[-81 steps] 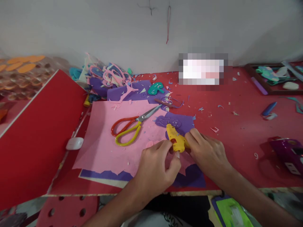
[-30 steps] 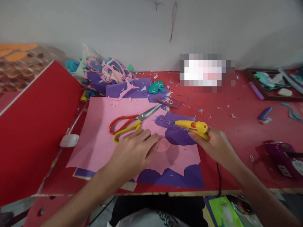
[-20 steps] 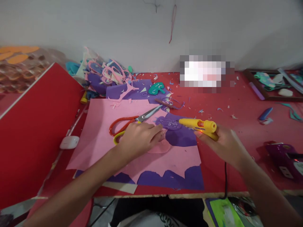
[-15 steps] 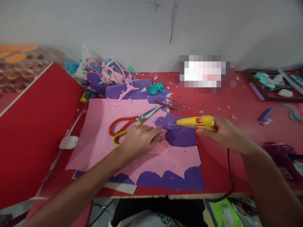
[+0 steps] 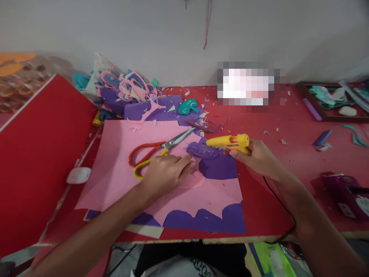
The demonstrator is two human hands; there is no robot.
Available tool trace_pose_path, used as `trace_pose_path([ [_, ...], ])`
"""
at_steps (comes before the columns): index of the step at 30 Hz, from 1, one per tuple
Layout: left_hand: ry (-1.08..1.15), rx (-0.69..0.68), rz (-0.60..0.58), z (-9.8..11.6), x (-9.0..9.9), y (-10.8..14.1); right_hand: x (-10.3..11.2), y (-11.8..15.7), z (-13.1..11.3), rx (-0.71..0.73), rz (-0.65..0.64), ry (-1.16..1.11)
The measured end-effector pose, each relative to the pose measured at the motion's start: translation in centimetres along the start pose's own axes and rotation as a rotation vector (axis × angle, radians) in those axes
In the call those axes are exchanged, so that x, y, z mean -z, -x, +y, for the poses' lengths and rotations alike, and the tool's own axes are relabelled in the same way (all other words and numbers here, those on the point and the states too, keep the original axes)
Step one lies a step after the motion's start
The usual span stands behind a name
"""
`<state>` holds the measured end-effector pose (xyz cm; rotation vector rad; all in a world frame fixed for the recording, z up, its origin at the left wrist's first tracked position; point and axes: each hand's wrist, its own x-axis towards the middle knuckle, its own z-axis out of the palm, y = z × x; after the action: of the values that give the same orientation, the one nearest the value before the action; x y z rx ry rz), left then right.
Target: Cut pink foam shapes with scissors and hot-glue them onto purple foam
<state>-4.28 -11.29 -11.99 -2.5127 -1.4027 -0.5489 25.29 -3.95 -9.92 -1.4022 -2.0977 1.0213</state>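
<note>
My right hand (image 5: 255,156) is wrapped round a yellow glue gun (image 5: 226,142), its nozzle pointing left just above a small purple cutout (image 5: 205,151). Shiny glue lines show on that cutout. The fingertips of my left hand (image 5: 170,171) press on the cutout's left end. Beneath lies a large pink sheet (image 5: 115,154) over purple sheets (image 5: 221,167). Scissors (image 5: 172,142) with one red and one yellow handle lie on the pink sheet, beside and partly behind my left hand. A pink cutout (image 5: 196,180) sits just below my left fingers.
A scrap pile (image 5: 129,90) stands at the back left, near a teal cutout (image 5: 188,107). A red board (image 5: 43,154) leans at the left by a white case (image 5: 78,175). At right are a blue knife (image 5: 323,138), a dark frame (image 5: 325,115) and a purple power box (image 5: 346,196).
The glue gun, in my right hand, has moved left and slightly up, and its nozzle has left the middle of the purple cutout. The whole view has shifted a little.
</note>
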Motion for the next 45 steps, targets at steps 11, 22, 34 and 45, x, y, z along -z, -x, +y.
trace_pose_path([
  [11,-0.015,-0.035,-0.033,0.4,-0.2,0.1,-0.2,0.2,0.7,-0.086,0.065,0.04],
  [22,-0.036,-0.025,-0.053,0.5,0.1,0.0,-1.1,0.1,0.5,-0.054,0.12,0.095],
  [34,-0.037,-0.021,-0.055,0.5,0.1,0.1,-1.4,0.1,0.5,-0.065,0.094,0.161],
  [45,-0.016,-0.036,-0.095,0.3,0.3,-0.1,-1.4,0.3,1.0,-0.087,0.1,0.099],
])
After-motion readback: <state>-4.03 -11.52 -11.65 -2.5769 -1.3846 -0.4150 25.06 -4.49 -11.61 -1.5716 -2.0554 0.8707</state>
